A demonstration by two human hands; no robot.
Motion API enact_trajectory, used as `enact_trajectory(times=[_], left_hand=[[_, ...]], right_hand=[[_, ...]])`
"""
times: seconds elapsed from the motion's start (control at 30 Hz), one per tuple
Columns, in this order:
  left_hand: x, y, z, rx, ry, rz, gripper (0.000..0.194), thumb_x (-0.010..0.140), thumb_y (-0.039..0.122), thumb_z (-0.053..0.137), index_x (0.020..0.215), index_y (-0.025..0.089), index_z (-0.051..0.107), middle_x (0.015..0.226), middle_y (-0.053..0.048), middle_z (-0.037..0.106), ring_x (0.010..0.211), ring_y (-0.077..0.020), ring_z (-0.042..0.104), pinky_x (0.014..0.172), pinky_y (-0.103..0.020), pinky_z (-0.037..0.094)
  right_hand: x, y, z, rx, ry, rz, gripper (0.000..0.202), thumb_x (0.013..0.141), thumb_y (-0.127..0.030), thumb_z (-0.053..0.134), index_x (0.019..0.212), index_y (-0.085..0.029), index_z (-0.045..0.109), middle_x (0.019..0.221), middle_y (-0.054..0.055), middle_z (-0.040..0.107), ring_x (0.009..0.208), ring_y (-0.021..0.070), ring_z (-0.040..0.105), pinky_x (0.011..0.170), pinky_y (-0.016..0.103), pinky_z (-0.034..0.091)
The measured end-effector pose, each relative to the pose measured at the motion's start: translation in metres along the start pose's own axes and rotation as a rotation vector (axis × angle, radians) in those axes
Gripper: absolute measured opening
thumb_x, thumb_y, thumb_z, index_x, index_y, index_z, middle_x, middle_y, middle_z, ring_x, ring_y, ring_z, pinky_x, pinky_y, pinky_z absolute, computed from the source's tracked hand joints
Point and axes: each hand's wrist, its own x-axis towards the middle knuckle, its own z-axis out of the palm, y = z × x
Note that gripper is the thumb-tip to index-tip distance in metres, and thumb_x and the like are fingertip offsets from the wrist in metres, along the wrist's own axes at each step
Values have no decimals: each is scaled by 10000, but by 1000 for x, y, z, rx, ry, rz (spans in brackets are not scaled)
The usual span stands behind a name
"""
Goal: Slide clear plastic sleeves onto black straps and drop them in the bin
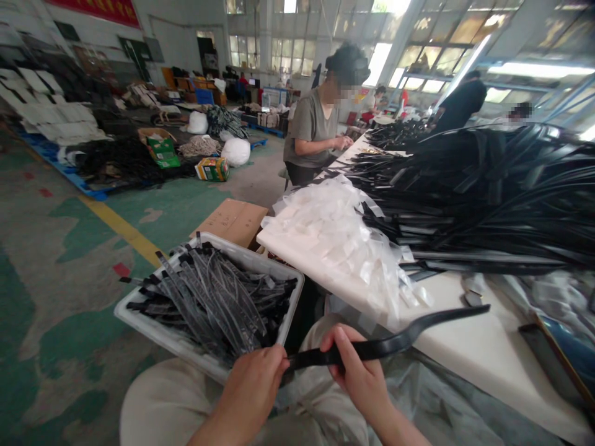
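A black strap (395,342), flat and shiny like a belt, stretches between my two hands above my lap. Its near end is pinched in my left hand (253,387). Farther along, my right hand (356,371) grips the same strap between thumb and fingers, and the loose end curves off to the right over the table edge. Left of my hands stands a white plastic bin (158,337) full of dark strips in clear sleeves (209,297). On the white table (469,341) lies a heap of clear plastic sleeves (344,229).
A large pile of black straps (493,192) covers the table's right side. A small metal-looking object (473,298) lies near the table edge. Behind the bin sits a cardboard box (231,222). Across the table corner a person (316,124) works with both hands. Loaded blue pallets (93,189) stand at left.
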Motion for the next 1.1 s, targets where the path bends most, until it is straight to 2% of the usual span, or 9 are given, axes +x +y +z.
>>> enact_trajectory(times=[0.1,0.27,0.43,0.53,0.67,0.73,0.93,1.03,1.1], left_hand=[[0,-2,-4,23,65,36,273,986,304,358,1076,195,592,854,-60,748,820,-275,722,699,-336,457],[-2,-1,-4,3,288,286,733,943,651,38,1191,162,524,753,-64,721,685,-262,707,600,-337,457],[0,17,-5,-53,383,448,690,964,609,27,1201,162,495,733,-38,721,657,-229,715,603,-316,471],[0,5,-6,-15,389,434,699,966,610,41,1246,134,469,753,-55,730,669,-239,719,591,-321,469],[-2,-23,-6,111,384,346,732,968,595,29,1263,98,478,691,-62,709,606,-248,694,561,-332,448],[-2,-24,-4,130,361,337,752,962,606,22,1263,97,487,692,-64,706,593,-241,685,570,-330,442],[0,2,-3,-115,373,463,685,978,554,8,1279,132,456,682,-34,662,610,-220,664,585,-316,425],[-2,-4,-4,-134,448,462,667,978,561,15,1323,145,407,678,-22,641,615,-211,664,577,-300,431],[-3,-15,-4,-4,492,437,717,951,640,67,1338,130,389,717,-49,666,647,-239,687,592,-317,461]], right_hand=[[-1,-7,-3,134,28,-7,468,907,-607,567,727,-175,568,432,-79,395,330,42,284,347,152,164],[-14,-9,-2,61,-81,-45,423,910,-552,600,728,-170,582,428,-60,457,302,44,317,341,156,160],[-21,5,15,-71,-352,-132,345,939,-498,573,806,-184,622,552,-36,516,385,64,417,389,172,291],[-14,9,5,-27,-448,-146,424,825,-589,672,1022,-214,666,667,-15,551,440,86,441,401,193,325],[-7,2,-27,143,-21,-120,417,894,-654,496,917,-269,655,526,-53,430,318,77,214,313,213,190],[-12,-4,-34,87,118,-108,358,924,-576,517,800,-262,635,504,-32,454,328,98,261,317,232,228],[-40,-22,-9,-149,188,-136,424,947,-587,490,763,-224,608,527,-3,527,378,114,427,337,219,294],[-39,-39,-14,-201,325,-162,387,925,-596,529,835,-234,630,524,-7,540,376,123,444,327,220,312],[-34,-50,-24,-275,321,-181,356,883,-583,604,849,-233,652,479,-16,522,361,125,434,324,226,302]])
